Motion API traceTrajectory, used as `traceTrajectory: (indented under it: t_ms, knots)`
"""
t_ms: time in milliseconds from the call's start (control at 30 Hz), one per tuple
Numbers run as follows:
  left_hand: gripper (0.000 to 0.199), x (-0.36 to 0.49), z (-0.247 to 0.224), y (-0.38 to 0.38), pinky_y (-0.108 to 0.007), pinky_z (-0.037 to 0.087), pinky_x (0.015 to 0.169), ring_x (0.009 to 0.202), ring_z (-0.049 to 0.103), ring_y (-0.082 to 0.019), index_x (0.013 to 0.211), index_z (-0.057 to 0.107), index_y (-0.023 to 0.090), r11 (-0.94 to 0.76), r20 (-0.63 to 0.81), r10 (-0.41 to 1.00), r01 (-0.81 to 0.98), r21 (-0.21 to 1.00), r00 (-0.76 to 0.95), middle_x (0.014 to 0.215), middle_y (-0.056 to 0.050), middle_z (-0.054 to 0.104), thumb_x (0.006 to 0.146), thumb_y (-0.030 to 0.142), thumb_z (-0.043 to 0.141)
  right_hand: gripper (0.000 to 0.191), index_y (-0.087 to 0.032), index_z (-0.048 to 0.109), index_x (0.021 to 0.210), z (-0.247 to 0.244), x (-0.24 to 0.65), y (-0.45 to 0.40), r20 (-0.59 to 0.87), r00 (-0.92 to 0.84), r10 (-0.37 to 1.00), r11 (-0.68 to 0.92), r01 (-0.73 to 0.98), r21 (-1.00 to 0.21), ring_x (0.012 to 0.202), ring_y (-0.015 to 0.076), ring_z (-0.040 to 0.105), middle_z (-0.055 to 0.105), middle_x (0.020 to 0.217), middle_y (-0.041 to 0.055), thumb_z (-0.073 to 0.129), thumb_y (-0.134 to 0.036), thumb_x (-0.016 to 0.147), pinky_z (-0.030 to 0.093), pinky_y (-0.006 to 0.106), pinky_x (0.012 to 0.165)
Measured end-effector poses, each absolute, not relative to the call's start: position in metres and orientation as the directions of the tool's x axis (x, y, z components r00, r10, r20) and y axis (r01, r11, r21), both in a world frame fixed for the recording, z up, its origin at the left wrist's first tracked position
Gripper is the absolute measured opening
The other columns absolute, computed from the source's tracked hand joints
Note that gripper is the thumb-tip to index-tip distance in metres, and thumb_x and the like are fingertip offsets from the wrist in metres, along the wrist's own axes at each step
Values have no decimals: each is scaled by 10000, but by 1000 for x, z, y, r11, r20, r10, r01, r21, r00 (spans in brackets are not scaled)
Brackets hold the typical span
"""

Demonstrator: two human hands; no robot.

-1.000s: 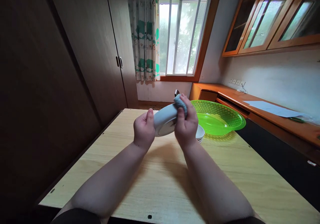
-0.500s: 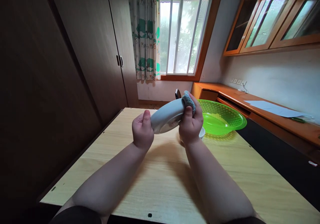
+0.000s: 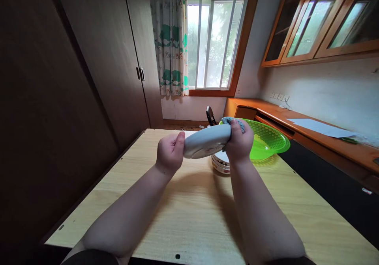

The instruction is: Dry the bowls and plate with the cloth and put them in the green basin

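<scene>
A white plate (image 3: 204, 142) is held up above the table, tilted so its underside faces me. My left hand (image 3: 170, 151) is closed on the plate's left edge, thumb up. At the opposite edge, my right hand (image 3: 240, 140) grips a grey-blue cloth (image 3: 229, 120) folded over the rim, its thumb on the near side. Below and behind the plate, a stack of white bowls (image 3: 220, 165) with a patterned outside stands on the table, partly covered by the plate and my right hand.
A green translucent basin (image 3: 268, 139) sits at the far right of the light wooden table (image 3: 183, 217). Behind the table is a dark chair back (image 3: 211, 115). A dark wardrobe (image 3: 97, 60) flanks the left, and a wooden desk (image 3: 308, 125) with papers runs along the right.
My right hand and the cloth have moved right and slightly down along the plate's rim. The plate has turned more level, and more of the bowls shows.
</scene>
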State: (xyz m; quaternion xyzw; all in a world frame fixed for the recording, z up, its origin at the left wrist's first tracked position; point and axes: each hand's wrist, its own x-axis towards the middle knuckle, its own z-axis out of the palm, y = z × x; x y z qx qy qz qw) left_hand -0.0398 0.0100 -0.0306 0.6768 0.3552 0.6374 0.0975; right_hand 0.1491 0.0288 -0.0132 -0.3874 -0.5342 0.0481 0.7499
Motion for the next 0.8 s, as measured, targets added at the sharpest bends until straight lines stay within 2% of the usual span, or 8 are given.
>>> traceTrajectory:
  t_ms: [133,267,367,467,533,600,700,800]
  knots:
    - [434,-42,-24,7,-278,258,518,532,402,-117,588,463,188,-730,762,643,367,576,83,533,26,412,957,398,373,328,-183,564,643,-13,138,20,812,290,506,611,545,-575,548,115,433,479,570,-35,532,-438,848,320,242,541]
    - [421,-40,-21,4,-273,239,517,533,376,-111,584,421,188,-687,707,692,434,584,143,541,37,392,936,420,422,323,-195,547,632,-18,119,13,834,143,533,567,671,-478,541,116,447,517,566,-30,537,-427,857,313,251,541]
    - [413,-39,-20,4,-273,242,528,544,377,-113,586,438,186,-652,693,712,469,596,109,544,38,395,925,421,443,284,-198,583,707,-20,112,9,878,100,469,592,702,-396,588,135,508,583,623,-10,513,-408,885,359,265,577]
    - [381,-40,-21,7,-264,286,549,572,418,-123,611,506,184,-639,682,730,386,665,32,570,29,453,917,406,451,211,-198,651,901,-21,106,2,955,22,297,607,767,-207,806,188,603,686,829,31,537,-375,879,426,330,785]
    - [313,-39,-24,11,-257,346,593,628,475,-139,665,567,184,-626,646,763,250,739,0,622,15,523,902,361,463,253,-216,657,1048,-22,100,-3,977,-84,197,603,796,-53,1022,229,598,705,1015,38,571,-364,862,374,391,965]
    - [231,-38,-27,15,-258,395,644,688,519,-154,735,620,185,-596,601,799,102,796,-20,683,1,583,875,302,478,329,-242,625,1172,-24,94,-6,971,-176,164,602,797,43,1176,235,546,680,1161,25,570,-358,869,293,413,1073]
    - [189,-36,-30,18,-261,419,675,718,539,-159,794,651,188,-580,577,813,-26,814,-77,719,-5,612,857,292,506,384,-272,566,1280,-26,90,-6,949,-226,222,607,793,47,1277,218,485,618,1291,10,515,-355,909,231,413,1131]
    - [305,-34,-28,15,-259,405,631,664,515,-149,739,629,181,-589,583,800,-2,808,-143,681,-4,581,890,412,497,393,-284,537,1315,-27,97,4,950,-142,277,641,764,-73,1316,227,448,572,1349,19,480,-346,931,227,452,1138]
